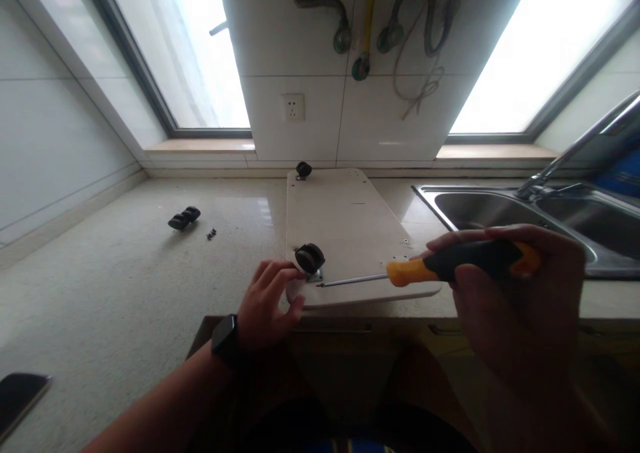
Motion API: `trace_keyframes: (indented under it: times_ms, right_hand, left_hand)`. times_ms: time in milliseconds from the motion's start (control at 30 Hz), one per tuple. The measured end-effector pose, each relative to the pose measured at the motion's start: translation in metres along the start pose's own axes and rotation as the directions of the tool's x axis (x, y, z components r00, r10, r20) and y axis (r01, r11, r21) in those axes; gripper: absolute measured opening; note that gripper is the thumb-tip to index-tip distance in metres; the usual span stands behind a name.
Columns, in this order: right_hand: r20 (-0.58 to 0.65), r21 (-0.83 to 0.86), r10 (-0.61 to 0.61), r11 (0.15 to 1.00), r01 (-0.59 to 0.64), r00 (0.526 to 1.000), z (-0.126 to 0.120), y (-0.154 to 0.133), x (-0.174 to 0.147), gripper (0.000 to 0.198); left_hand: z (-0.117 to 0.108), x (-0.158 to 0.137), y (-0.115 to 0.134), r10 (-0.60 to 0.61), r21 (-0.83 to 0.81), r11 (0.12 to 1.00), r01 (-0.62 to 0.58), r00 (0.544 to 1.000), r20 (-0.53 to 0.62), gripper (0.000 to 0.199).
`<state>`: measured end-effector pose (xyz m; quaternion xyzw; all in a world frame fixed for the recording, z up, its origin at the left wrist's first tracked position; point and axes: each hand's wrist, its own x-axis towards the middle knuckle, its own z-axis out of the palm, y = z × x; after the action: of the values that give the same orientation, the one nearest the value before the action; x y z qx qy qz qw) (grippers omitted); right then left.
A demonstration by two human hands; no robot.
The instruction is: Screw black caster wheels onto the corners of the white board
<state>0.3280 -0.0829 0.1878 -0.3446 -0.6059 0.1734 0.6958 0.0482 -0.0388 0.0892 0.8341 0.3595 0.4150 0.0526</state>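
Observation:
My right hand [520,306] is closed round the yellow-and-black handle of a screwdriver [355,280]. The screwdriver lies almost level, pointing left, and its tip, with a small dark piece at it, is beside the metal plate of a black caster wheel [310,258]. This caster stands on the near left corner of a pale board [345,220] on the counter. My left hand [267,300] holds that corner, fingers by the caster and thumb at the board's front edge. A second caster [303,169] stands at the board's far left corner. Small holes mark the right-hand corners.
Two loose casters [184,218] lie on the counter [125,273] to the left, near a small pile of screws [211,234]. A phone [20,400] lies at the lower left. The steel sink [475,210] with its faucet [570,150] is at the right.

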Motion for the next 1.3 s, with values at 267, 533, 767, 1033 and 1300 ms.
trace_keyframes:
  times_ms: [267, 533, 767, 1033, 1300]
  right_hand:
    - [0.217, -0.059, -0.196, 0.975, 0.213, 0.956, 0.022, 0.002, 0.025, 0.052]
    - [0.328, -0.113, -0.145, 0.975, 0.191, 0.934, 0.035, 0.006, 0.03, 0.051]
    - [0.359, -0.127, -0.121, 0.976, 0.177, 0.925, 0.041, 0.006, 0.029, 0.051]
    - [0.408, -0.158, -0.14, 0.962, 0.221, 0.902, 0.042, 0.002, 0.031, 0.054]
    - [0.457, -0.146, -0.152, 0.959, 0.242, 0.877, 0.042, 0.002, 0.034, 0.057]
  left_hand:
    - [0.013, -0.019, -0.028, 0.051, 0.03, 0.998, -0.051, 0.999, 0.016, 0.044]
    - [0.02, -0.029, -0.041, 0.079, 0.001, 0.997, -0.079, 0.997, 0.025, 0.053]
    - [0.021, -0.027, -0.041, 0.05, -0.015, 0.999, -0.05, 0.998, 0.025, 0.058]
    - [0.02, -0.027, -0.04, 0.039, -0.015, 0.999, -0.038, 0.998, 0.056, 0.063]
    - [0.017, -0.024, -0.037, 0.046, 0.008, 0.999, -0.047, 0.997, 0.066, 0.059]
